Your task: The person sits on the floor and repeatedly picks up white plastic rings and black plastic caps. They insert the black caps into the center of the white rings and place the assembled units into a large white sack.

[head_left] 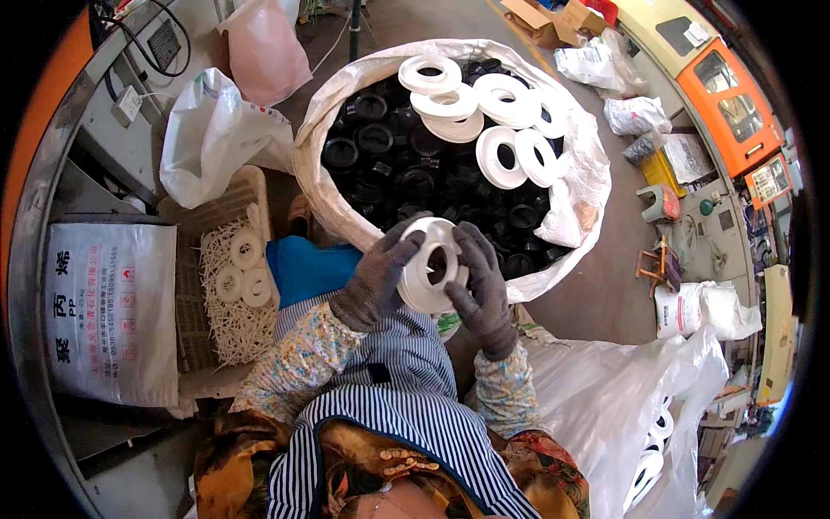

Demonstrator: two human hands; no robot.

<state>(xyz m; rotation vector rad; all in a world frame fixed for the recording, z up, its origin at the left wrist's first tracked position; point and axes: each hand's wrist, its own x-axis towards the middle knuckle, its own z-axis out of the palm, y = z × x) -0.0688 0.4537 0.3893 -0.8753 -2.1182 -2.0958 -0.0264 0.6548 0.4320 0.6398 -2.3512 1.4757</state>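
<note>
Between my two grey-gloved hands is a white plastic ring-shaped part (422, 294) with a dark opening in its middle. My left hand (378, 275) grips its left edge, fingers bent over the top. On the opposite edge, my right hand (481, 290) has its fingers curled against the part. Just beyond them stands a big white woven sack (322, 195) full of black plastic caps or fittings (415, 183). Several loose white rings (500, 157) lie on top of these, toward the back and right of the sack.
At left, a beige crate (190, 298) holds thin white sticks and a few white rings, beside a printed white bag (112, 320). A clear plastic bag (605, 406) with white rings lies at lower right. Small stools (661, 264) and an orange machine (726, 104) stand farther right.
</note>
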